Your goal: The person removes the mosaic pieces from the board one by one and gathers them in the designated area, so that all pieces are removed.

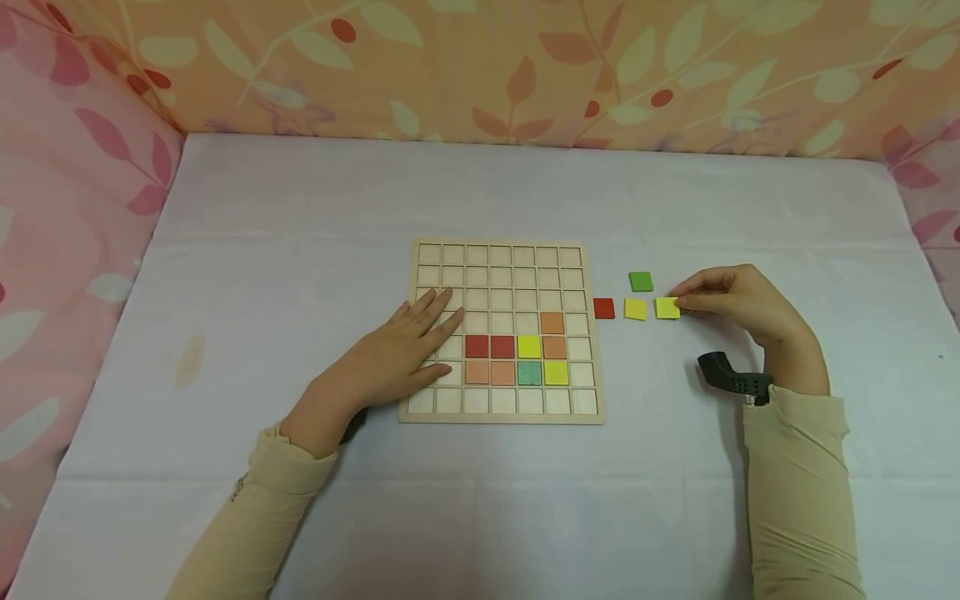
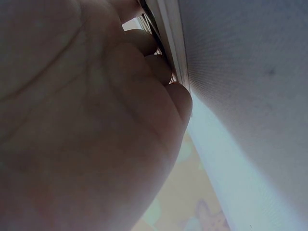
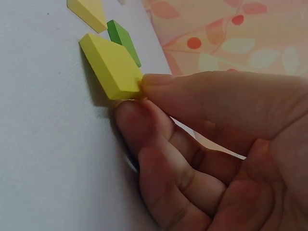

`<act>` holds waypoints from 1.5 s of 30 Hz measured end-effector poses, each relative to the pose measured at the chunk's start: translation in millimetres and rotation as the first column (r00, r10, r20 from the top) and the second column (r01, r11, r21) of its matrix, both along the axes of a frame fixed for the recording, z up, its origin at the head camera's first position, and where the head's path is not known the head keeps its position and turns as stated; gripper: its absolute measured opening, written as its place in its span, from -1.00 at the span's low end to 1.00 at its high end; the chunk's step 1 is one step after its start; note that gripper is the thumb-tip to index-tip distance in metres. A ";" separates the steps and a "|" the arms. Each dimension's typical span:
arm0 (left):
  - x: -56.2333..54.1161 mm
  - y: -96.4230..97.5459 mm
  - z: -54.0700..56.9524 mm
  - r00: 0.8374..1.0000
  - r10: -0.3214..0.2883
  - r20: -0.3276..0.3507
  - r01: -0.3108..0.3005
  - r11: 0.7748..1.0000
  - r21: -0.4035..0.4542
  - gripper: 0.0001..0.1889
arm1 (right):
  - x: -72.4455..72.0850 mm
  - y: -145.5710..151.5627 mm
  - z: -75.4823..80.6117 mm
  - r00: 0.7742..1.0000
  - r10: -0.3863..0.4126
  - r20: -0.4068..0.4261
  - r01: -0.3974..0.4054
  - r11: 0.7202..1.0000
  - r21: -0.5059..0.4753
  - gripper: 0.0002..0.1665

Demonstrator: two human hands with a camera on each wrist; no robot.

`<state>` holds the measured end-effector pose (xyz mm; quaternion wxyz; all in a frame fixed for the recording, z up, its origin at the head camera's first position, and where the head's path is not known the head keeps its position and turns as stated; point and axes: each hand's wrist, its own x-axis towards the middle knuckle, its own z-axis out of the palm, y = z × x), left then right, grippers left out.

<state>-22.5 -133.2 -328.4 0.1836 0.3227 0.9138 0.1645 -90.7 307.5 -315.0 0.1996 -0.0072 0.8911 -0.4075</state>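
Observation:
My right hand point(image 1: 731, 304) pinches a yellow square tile point(image 3: 113, 67) by its edge between thumb and fingertips, close over the cloth. In the head view that tile is the rightmost of a short row, with another yellow tile point(image 1: 635, 309) and a red tile point(image 1: 603, 308) to its left. A green tile point(image 1: 641, 282) lies just behind them. My left hand point(image 1: 401, 350) rests with spread, straight fingers on the left side of a wooden grid board point(image 1: 502, 418). Red, orange, yellow and teal tiles fill several cells in the board's lower middle and right.
White cloth point(image 1: 300, 217) covers the table around the board. Patterned fabric point(image 1: 480, 75) rises along the back and both sides. A black device point(image 1: 731, 377) sits at my right wrist, above the cloth.

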 end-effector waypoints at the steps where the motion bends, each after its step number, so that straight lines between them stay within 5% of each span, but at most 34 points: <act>1: 0.0 0.0 0.0 1.000 0.000 -0.001 0.000 1.000 0.000 -0.27 | -0.1 0.0 -0.1 1.000 0.000 -0.001 0.000 1.000 0.001 -0.68; 20: -0.2 0.3 1.5 1.000 0.004 0.012 -0.004 1.000 -0.004 -0.27 | 0.9 -0.5 4.0 1.000 -0.002 -0.022 0.002 1.000 0.000 -0.63; 45: 0.3 0.3 1.8 1.000 0.000 0.002 0.000 1.000 0.012 -0.26 | 5.4 -36.8 9.3 0.997 0.022 -0.080 -0.035 0.987 -0.158 -0.80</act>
